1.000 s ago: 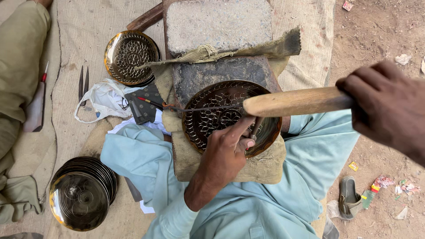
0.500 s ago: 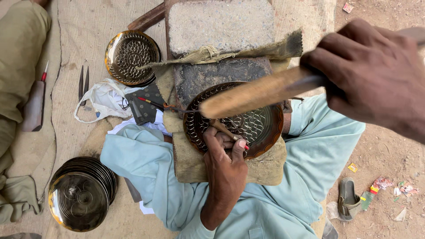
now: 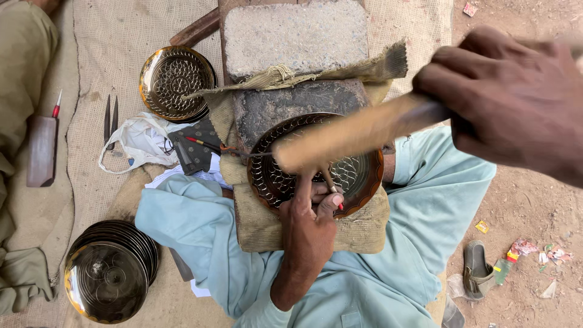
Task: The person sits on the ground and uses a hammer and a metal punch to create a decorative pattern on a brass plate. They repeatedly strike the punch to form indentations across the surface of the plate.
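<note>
A seated craftsperson works a patterned brass plate (image 3: 358, 176) that rests on a padded block at centre frame, across the lap of a pale blue garment. The left hand (image 3: 310, 222), coming up from the lower middle, pinches a slim chisel (image 3: 329, 181) between thumb and fingers, its tip on the plate's lower inner face; the tool's long axis runs nearly straight up from the fingertips, leaning slightly toward the top of the frame. The right hand (image 3: 516, 103), large and close to the lens at upper right, is wrapped tight round a wooden mallet (image 3: 358, 130), whose handle slants down and left, its pale head hanging just above the chisel's top. The mallet lies over the chisel, and the right hand is well apart from the plate, while the left hand touches it.

Above the plate a rough stone slab (image 3: 297, 36) sits with frayed burlap (image 3: 340, 70) draped under its lower edge. At upper left a second finished plate (image 3: 173, 82) lies face up with nothing in it. A stack of dark, unworked plates (image 3: 112, 276) stands at lower left, nested one in another. A white plastic bag (image 3: 136, 143), scissors-like tools (image 3: 110, 118) and a red-tipped tool (image 3: 56, 108) lie on the mat at left. A sandal (image 3: 477, 270) and scraps of litter rest on the dirt at lower right.
</note>
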